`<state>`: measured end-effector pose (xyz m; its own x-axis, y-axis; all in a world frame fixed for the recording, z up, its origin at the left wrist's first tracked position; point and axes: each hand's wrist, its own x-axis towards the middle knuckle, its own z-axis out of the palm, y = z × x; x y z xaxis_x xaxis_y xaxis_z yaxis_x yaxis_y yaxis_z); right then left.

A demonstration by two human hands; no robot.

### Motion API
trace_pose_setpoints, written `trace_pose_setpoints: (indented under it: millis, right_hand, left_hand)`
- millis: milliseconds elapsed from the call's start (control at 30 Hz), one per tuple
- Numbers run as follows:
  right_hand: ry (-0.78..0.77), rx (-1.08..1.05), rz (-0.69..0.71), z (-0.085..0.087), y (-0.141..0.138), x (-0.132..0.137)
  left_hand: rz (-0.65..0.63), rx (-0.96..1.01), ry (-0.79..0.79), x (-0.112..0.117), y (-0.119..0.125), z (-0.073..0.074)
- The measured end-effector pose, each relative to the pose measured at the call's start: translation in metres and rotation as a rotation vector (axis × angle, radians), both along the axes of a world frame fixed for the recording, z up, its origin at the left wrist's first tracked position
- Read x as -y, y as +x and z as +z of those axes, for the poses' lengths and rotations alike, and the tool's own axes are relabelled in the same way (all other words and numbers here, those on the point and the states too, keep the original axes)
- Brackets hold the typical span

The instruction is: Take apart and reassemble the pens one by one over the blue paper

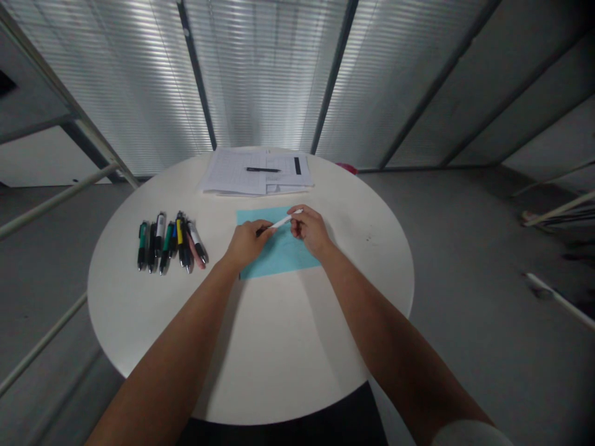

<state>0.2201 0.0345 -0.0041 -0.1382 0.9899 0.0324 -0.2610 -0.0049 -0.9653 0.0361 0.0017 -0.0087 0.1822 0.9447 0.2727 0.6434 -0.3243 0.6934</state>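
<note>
Held level over the pale blue paper sheet (279, 259), mid round white bench (139, 310): slim white plastic pen (283, 220), dark at its 9 o'clock end. Left hand (248, 243) curled shut round that dark end; right hand (310, 230) pinching the white end, other fingers folded in. Gripped at both ends, apparently for steadiness. Row of coloured plastic pens (170, 243) laid at 9 o'clock, within reach. Stack of white printed papers (232, 173) with a black pen (263, 169) at 12 o'clock, clear of the hands.
</note>
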Motion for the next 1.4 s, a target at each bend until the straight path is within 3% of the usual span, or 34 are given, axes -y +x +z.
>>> trace_pose_setpoints:
  millis: [233,467,667,967,1400]
  right_hand:
    - [-0.012,-0.095,-0.028,-0.0001,0.0010,-0.0018]
    - [0.006,0.070,-0.025,0.0006,-0.0033,-0.0014]
    - [0.072,0.190,-0.106,-0.0007,-0.0034,-0.0008]
    - [0.088,0.238,-0.130,-0.0002,-0.0034,0.0012]
    - [0.067,0.189,-0.036,-0.0005,-0.0049,0.0000]
  left_hand:
    - [0.004,-0.038,0.010,0.0000,-0.0009,0.0002]
    - [0.031,-0.028,-0.010,-0.0004,-0.0016,0.0005]
    - [0.041,-0.018,-0.024,-0.0006,-0.0008,0.0002]
    - [0.071,-0.037,-0.009,0.0004,-0.0010,-0.0003]
    - [0.079,0.006,-0.037,0.0019,0.0005,0.0000]
